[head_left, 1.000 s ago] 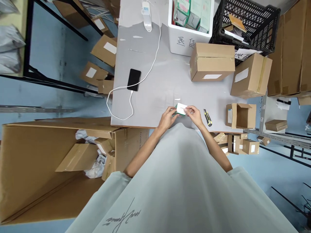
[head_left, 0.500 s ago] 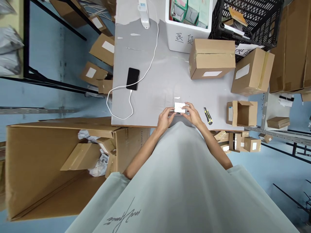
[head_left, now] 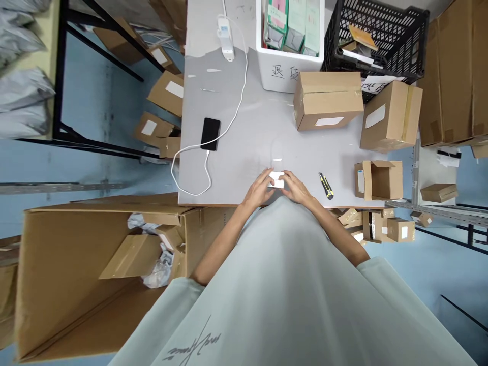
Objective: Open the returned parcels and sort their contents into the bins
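Observation:
A small white box (head_left: 277, 180) is held between both hands, close to the table's front edge and just in front of my body. My left hand (head_left: 260, 189) grips its left end, with the thumb on the near side and the fingers behind. At the other end, the fingers and thumb of my right hand (head_left: 295, 187) close on it. Right of my right hand lies a yellow and black box cutter (head_left: 326, 185) on the grey table (head_left: 244, 147).
A black phone (head_left: 210, 134) with a white cable lies left. Cardboard boxes (head_left: 330, 101), a white bin (head_left: 290, 73) and a black crate (head_left: 385, 30) stand at the back right. An open small carton (head_left: 385, 180) is at the right edge; a large open carton (head_left: 76, 274) stands lower left.
The view has shifted slightly, so the table sits lower in the picture. My left fingers now reach further over the white box, covering more of its left end.

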`<state>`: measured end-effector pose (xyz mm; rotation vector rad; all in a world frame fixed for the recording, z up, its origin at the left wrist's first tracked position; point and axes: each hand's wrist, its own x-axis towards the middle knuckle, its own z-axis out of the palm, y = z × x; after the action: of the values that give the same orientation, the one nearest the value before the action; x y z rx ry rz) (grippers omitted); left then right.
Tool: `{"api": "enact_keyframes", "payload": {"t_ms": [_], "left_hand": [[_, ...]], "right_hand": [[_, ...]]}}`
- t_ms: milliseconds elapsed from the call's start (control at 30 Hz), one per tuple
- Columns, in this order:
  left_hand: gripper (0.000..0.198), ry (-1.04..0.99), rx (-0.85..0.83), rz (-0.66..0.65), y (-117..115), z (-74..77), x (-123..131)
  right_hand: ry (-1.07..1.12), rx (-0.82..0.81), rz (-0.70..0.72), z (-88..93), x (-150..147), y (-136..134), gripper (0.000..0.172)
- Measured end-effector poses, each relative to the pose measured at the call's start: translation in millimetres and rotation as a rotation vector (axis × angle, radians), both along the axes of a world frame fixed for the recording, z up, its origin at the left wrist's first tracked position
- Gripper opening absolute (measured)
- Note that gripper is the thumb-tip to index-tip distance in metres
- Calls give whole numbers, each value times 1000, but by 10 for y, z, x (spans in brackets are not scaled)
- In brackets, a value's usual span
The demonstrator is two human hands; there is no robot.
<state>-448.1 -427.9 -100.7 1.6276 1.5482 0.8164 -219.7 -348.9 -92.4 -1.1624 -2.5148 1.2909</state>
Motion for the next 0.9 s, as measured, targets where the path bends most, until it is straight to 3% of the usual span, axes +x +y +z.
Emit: {"api": "enact_keyframes", "payload": {"t_ms": [100, 233, 333, 433, 500, 633, 733, 900], "left_hand": [[11, -61, -16, 5, 201, 71, -87], [33, -263, -52, 310, 353, 151, -253], [54, -486, -141, 497, 406, 204, -375], [70, -703, -256, 567, 467, 255, -427], [76, -811, -323, 583, 511, 282, -406], [77, -879, -380, 602, 572, 314, -268], [73, -855, -336, 605, 600, 335, -148], [63, -783, -244, 548, 685, 415, -19]], "right_hand": [[103, -5, -74, 157, -36, 73, 66], [254, 112, -173, 592, -14, 223, 49], [287, 100, -272, 789, 91, 394, 55], [194, -45, -351, 749, 273, 500, 79], [176, -248, -378, 663, 398, 464, 89], [380, -631, -462, 576, 525, 180, 101], [511, -710, -571, 618, 521, -37, 99], [628, -764, -692, 714, 509, -198, 80]]}}
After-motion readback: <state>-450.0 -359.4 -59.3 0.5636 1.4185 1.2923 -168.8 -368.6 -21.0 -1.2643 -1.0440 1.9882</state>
